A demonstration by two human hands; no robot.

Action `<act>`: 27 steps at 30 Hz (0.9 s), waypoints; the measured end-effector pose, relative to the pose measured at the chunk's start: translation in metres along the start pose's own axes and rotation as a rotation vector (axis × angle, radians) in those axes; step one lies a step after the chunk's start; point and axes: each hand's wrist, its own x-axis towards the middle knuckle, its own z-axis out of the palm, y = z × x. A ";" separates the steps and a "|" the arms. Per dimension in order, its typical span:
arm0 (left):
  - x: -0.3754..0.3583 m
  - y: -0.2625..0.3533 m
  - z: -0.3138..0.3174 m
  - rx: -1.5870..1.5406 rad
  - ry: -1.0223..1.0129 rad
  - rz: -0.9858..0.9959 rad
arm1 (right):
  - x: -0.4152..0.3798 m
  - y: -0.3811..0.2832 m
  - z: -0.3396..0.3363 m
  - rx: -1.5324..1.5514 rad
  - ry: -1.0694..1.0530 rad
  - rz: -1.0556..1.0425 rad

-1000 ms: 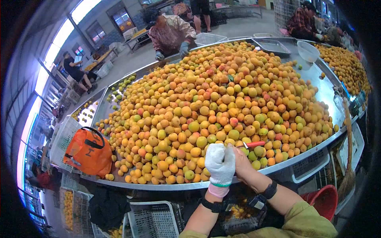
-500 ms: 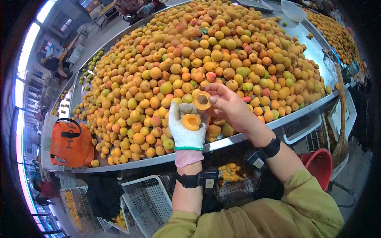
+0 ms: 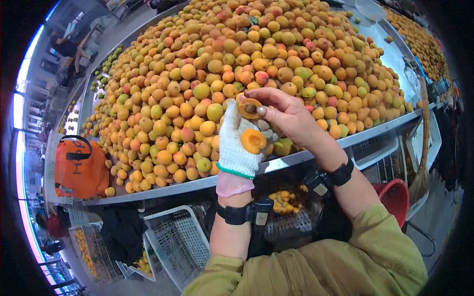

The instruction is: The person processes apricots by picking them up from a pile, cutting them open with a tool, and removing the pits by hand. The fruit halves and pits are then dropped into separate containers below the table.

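A pitless apricot half (image 3: 253,141) rests cut side up in the palm of my left hand (image 3: 236,147), which wears a white knitted glove with a green edge over a pink inner glove. My bare right hand (image 3: 291,116) pinches a second apricot half (image 3: 248,107) between thumb and fingers, just above the left palm. A brown pit (image 3: 251,108) sits in that half. The gloved thumb stands up close beside it; the other left fingertips are partly hidden behind the right hand. Both hands are over the front edge of a large heap of whole apricots (image 3: 197,93).
A metal table (image 3: 286,174) bears the heap. An orange bag (image 3: 81,167) stands at its left end. Below are a white crate (image 3: 177,241) and a crate holding apricot pieces (image 3: 285,202). At right are a red bucket (image 3: 395,197) and a straw broom (image 3: 421,185).
My left hand has turned and its thumb has risen beside the pitted half. The right hand has brought its half slightly up and left. The camera view has shifted a little.
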 end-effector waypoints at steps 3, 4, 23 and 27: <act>-0.006 -0.001 0.008 -0.058 -0.015 0.026 | -0.001 0.001 -0.002 -0.261 0.025 -0.147; -0.007 -0.002 0.009 -0.055 -0.018 0.028 | 0.000 0.002 -0.002 -0.261 0.025 -0.152; -0.014 0.048 -0.006 -0.331 0.155 0.334 | -0.014 0.008 -0.086 -0.925 0.071 0.153; -0.018 0.051 0.000 -0.297 0.214 0.326 | -0.019 0.021 -0.077 -1.120 -0.162 0.054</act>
